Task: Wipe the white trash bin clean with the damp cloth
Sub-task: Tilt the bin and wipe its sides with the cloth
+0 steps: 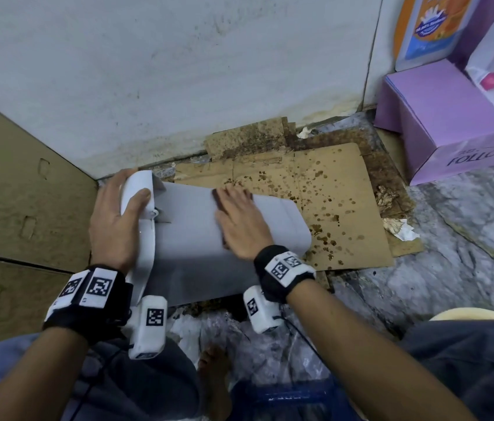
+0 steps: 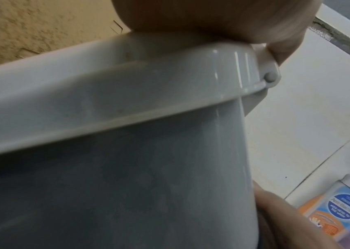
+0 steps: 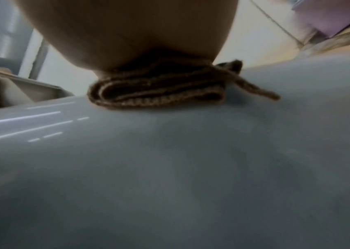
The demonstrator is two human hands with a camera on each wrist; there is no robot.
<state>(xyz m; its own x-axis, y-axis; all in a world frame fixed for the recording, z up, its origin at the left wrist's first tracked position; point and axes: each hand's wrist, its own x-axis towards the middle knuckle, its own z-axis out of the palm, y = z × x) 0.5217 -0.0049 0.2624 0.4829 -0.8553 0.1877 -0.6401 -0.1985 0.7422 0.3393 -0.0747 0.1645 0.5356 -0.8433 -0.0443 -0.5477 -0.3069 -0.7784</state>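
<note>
The white trash bin (image 1: 191,238) lies on its side on the floor, lid end to the left. My left hand (image 1: 118,217) grips the lid rim (image 1: 136,189), thumb curled over its top; in the left wrist view the palm rests on the bin's rim (image 2: 127,87). My right hand (image 1: 239,223) lies flat with straight fingers on the bin's upper side and presses a folded brown cloth (image 3: 157,91) against it. In the head view only a dark edge of the cloth (image 1: 214,196) shows beside the fingers. The bin's wall (image 3: 170,168) fills the right wrist view.
Stained cardboard (image 1: 330,196) lies under and right of the bin. A tiled wall (image 1: 179,71) stands behind. A big cardboard box (image 1: 21,202) is at the left, a purple box (image 1: 440,126) and an orange-blue bottle (image 1: 431,25) at the right. Paper scraps (image 1: 400,229) lie on the marble floor.
</note>
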